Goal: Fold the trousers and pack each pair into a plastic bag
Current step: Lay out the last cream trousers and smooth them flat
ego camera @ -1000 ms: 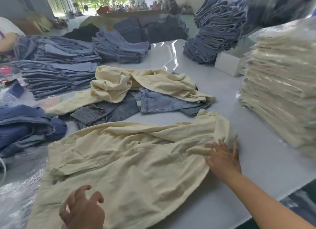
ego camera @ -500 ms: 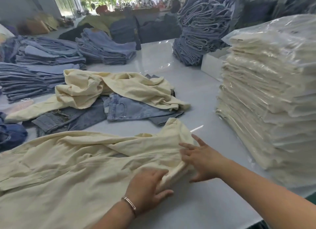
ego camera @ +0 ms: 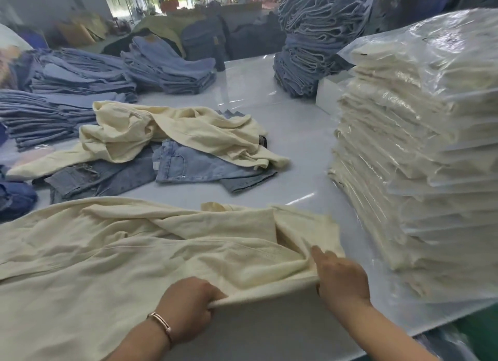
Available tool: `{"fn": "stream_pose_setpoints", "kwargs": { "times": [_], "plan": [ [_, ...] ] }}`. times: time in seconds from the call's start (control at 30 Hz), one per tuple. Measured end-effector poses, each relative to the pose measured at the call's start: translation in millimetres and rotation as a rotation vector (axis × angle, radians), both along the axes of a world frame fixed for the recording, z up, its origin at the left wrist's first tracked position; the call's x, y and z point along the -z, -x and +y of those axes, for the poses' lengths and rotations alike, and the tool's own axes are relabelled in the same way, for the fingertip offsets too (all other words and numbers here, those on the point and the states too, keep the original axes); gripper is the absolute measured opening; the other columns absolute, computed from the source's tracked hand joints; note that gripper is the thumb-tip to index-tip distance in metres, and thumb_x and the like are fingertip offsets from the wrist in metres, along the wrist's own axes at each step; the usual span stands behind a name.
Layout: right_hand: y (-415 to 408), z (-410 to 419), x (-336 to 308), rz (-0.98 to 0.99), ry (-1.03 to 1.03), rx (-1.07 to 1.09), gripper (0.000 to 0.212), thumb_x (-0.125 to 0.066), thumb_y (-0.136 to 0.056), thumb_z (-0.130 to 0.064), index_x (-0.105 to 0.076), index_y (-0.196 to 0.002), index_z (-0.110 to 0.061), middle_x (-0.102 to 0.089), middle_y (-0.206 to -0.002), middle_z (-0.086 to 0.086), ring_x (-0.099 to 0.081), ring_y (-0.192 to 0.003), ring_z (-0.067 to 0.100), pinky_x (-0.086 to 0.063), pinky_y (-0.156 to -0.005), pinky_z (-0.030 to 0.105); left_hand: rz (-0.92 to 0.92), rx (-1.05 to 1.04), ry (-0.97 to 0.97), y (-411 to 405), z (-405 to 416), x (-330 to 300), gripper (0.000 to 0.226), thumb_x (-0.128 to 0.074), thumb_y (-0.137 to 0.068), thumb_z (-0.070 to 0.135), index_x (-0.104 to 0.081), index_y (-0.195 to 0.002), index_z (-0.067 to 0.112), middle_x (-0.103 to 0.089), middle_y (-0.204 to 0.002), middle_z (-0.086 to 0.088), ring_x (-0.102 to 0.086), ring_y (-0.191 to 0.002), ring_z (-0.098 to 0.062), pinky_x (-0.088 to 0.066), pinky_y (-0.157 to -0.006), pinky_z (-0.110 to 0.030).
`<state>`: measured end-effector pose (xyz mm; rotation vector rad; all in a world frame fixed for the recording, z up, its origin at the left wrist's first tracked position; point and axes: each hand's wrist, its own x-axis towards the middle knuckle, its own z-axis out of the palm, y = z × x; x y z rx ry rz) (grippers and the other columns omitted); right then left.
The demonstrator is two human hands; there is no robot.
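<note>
Both grips are on the near hem of the cream trousers [ego camera: 140, 258]: left hand [ego camera: 186, 306] has fingers curled round the edge w/ fabric bunched in the fist, right hand [ego camera: 341, 277] pinches the same edge at the corner, thumb under, fingers on top. The pair lies spread flat on the table [ego camera: 296, 134], running off to the left of the grips, still creased and not squared up, so folding looks barely begun on this one; no bag near it. Right of the grips, close by, a tall stack of bagged cream trousers [ego camera: 420, 155], each in clear plastic, so lots already packed. Beyond the grips, a loose heap: another cream pair [ego camera: 172, 134] over light jeans [ego camera: 199, 166], unfolded, prob. still to do. Farther back, folded denim stacks [ego camera: 75, 91], unbagged as far as can be seen.
</note>
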<state>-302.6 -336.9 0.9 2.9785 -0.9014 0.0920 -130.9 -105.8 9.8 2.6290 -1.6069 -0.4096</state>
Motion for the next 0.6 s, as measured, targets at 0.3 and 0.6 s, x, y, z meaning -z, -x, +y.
{"fn": "stream_pose_setpoints", "kwargs": {
  "times": [0.3,0.6],
  "plan": [
    [18.3,-8.3,-20.0,0.753,-0.442,-0.005,0.038,-0.067,-0.081,-0.028,-0.049,-0.111,-0.013,-0.069,-0.095,0.0,-0.069,-0.085,0.018,-0.046,-0.067,0.027,0.526,-0.125,-0.146,34.5,11.7,11.5,0.049,-0.057,-0.075,0.071,-0.061,-0.118,0.048,-0.068,-0.082,0.019,-0.061,-0.075,0.009,-0.046,-0.071,-0.009],
    [-8.4,-49.3,1.9,-0.161,-0.222,0.133,0.046,-0.044,-0.086,-0.011,-0.051,-0.129,-0.024,-0.054,-0.131,-0.001,-0.053,-0.111,0.024,-0.044,-0.079,0.033,0.112,-0.372,0.23,19.5,-1.3,24.6,0.017,-0.06,-0.09,0.036,-0.069,-0.104,0.032,-0.059,-0.078,0.017,-0.063,-0.081,-0.007,-0.049,-0.075,-0.024]
  ]
}}
